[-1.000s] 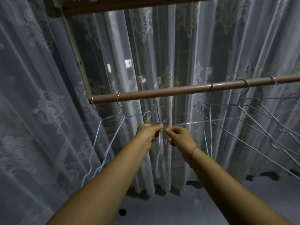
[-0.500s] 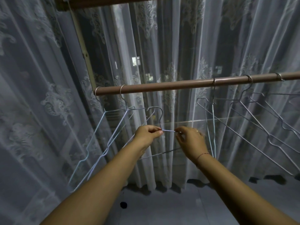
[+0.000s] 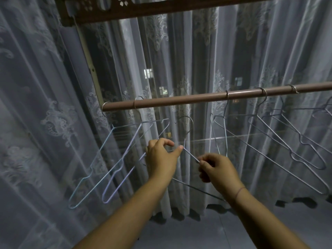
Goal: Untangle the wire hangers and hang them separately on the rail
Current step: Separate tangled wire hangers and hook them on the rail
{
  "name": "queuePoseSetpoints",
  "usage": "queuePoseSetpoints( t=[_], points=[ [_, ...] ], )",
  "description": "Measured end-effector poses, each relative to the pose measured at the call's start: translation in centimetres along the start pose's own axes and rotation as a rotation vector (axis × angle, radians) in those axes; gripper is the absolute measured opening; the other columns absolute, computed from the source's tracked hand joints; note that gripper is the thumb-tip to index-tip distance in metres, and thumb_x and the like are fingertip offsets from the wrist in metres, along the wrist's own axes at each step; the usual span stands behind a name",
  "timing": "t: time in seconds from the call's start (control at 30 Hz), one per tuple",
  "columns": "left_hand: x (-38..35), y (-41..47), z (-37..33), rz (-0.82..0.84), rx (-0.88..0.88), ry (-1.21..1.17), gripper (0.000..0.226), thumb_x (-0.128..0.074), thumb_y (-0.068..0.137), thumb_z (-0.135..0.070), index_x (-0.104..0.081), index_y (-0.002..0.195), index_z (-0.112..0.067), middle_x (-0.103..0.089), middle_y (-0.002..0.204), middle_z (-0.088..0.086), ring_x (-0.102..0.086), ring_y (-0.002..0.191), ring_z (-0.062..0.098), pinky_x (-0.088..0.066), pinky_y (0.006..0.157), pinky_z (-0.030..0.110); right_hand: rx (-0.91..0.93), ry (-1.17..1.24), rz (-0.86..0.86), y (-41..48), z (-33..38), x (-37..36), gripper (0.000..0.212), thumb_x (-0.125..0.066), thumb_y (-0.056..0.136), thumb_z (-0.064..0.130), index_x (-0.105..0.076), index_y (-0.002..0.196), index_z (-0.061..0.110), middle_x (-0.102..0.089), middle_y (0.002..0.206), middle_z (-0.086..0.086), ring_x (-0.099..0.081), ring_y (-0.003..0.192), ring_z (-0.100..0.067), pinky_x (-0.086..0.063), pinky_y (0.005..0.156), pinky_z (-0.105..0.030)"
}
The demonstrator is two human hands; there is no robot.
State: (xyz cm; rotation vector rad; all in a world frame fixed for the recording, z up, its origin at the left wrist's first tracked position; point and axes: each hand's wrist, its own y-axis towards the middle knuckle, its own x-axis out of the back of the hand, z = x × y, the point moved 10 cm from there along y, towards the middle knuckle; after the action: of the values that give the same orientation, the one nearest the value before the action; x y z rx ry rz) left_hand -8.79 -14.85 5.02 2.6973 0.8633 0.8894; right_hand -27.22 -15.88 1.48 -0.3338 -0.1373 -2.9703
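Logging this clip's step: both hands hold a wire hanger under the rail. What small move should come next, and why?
Probably raise the hanger so its hook catches the rail: left hand and right hand pinch it, its hook hangs free just below a bare stretch.

Brown round rail [image 3: 179,100] is bare mid-span — free room there; pale blue wire hangers [image 3: 132,141] block left, grey wire hangers [image 3: 225,137] right, white lace curtain [image 3: 197,60] just behind.
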Motion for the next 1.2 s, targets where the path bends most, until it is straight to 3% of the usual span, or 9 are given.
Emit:
queuePoseSetpoints(
  t=[0.1,0.2,0.37,0.57,0.7,0.77,0.87,1.0,1.2],
  points=[
    [-2.0,-0.5,-0.7,0.185,0.076,-0.217,0.015,-0.068,0.081,-0.034,-0.061,0.073,-0.023,-0.062,0.080,-0.005,-0.058,0.075,0.008,-0.044,0.064,0.019,-0.035,-0.003,0.066,-0.9,0.5,-0.7,0.027,-0.049,0.089,0.002,-0.062,0.079,0.024,-0.063,0.075,-0.005,-0.062,0.065,-0.014,-0.055,0.056,-0.020],
    [-3.9,-1.1,-0.8,0.331,0.134,-0.283,0.019,-0.064,0.084,-0.035,-0.065,0.074,-0.019,-0.064,0.069,-0.004,-0.060,0.069,0.012,-0.051,0.069,0.026,-0.091,0.077,0.109,-1.6,0.9,-1.3,0.027,-0.046,0.089,-0.003,-0.063,0.088,0.018,-0.060,0.076,-0.005,-0.059,0.067,-0.015,-0.055,0.056,-0.018],
    [-5.1,-0.7,-0.8,0.397,0.184,-0.379,0.018,-0.067,0.081,-0.033,-0.062,0.074,-0.016,-0.070,0.070,0.004,-0.064,0.067,0.014,-0.054,0.073,0.034,-0.101,0.218,0.110,-1.9,2.5,-1.6,0.044,-0.035,0.087,-0.017,-0.061,0.086,0.019,-0.054,0.077,-0.012,-0.054,0.068,-0.017,-0.054,0.060,-0.016],
    [-5.7,-0.4,-2.1,0.466,0.273,-0.647,0.014,-0.066,0.083,-0.009,-0.054,0.078,-0.015,-0.072,0.078,0.010,-0.063,0.059,0.008,-0.047,0.052,0.014,-0.037,0.101,0.105,-2.5,4.8,-1.6,0.047,-0.033,0.087,-0.018,-0.058,0.106,0.017,-0.057,0.083,-0.010,-0.058,0.076,-0.014,-0.054,0.070,-0.020],
    [-6.0,-0.9,-3.4,0.538,0.267,-0.745,0.013,-0.063,0.084,-0.004,-0.054,0.083,-0.013,-0.072,0.076,0.007,-0.066,0.056,0.002,-0.048,0.051,0.010,0.011,-0.014,0.066,-3.1,5.7,-0.8,0.048,-0.038,0.087,-0.015,-0.057,0.103,0.026,-0.062,0.089,-0.001,-0.063,0.074,-0.006,-0.051,0.064,-0.009],
    [-6.0,-1.0,-4.0,0.567,0.237,-0.760,0.011,-0.062,0.085,-0.006,-0.054,0.087,-0.013,-0.073,0.077,0.005,-0.066,0.058,0.000,-0.049,0.053,0.010,0.027,-0.041,0.029,-3.3,5.6,-0.4,0.048,-0.040,0.087,-0.014,-0.056,0.111,0.024,-0.063,0.093,0.000,-0.065,0.078,-0.006,-0.052,0.067,-0.012],
    [-5.3,-0.5,-5.3,0.570,0.160,-0.742,0.008,-0.061,0.087,-0.011,-0.054,0.089,-0.015,-0.076,0.081,0.003,-0.069,0.066,0.000,-0.049,0.059,0.012,0.085,-0.046,-0.028,-3.6,6.5,0.1,0.052,-0.043,0.086,-0.013,-0.058,0.114,0.027,-0.065,0.096,-0.002,-0.065,0.085,-0.012,-0.055,0.074,-0.021],
    [-3.7,1.3,-7.0,0.497,0.066,-0.759,0.009,-0.058,0.089,-0.011,-0.052,0.086,-0.016,-0.076,0.076,0.002,-0.068,0.063,0.001,-0.048,0.055,0.010,0.165,0.036,-0.034,-2.8,8.7,-0.1,0.057,-0.042,0.085,-0.015,-0.057,0.099,0.038,-0.063,0.092,-0.007,-0.064,0.078,-0.005,-0.054,0.069,-0.014],
    [-3.1,2.7,-5.1,0.411,0.182,-0.771,0.008,-0.055,0.090,-0.007,-0.050,0.090,-0.013,-0.072,0.074,0.004,-0.067,0.056,0.003,-0.048,0.051,0.011,0.089,0.151,0.026,-0.1,7.7,-2.4,0.044,-0.041,0.086,-0.014,-0.058,0.116,0.012,-0.058,0.085,-0.006,-0.058,0.072,-0.011,-0.055,0.068,-0.017]
  ],
)
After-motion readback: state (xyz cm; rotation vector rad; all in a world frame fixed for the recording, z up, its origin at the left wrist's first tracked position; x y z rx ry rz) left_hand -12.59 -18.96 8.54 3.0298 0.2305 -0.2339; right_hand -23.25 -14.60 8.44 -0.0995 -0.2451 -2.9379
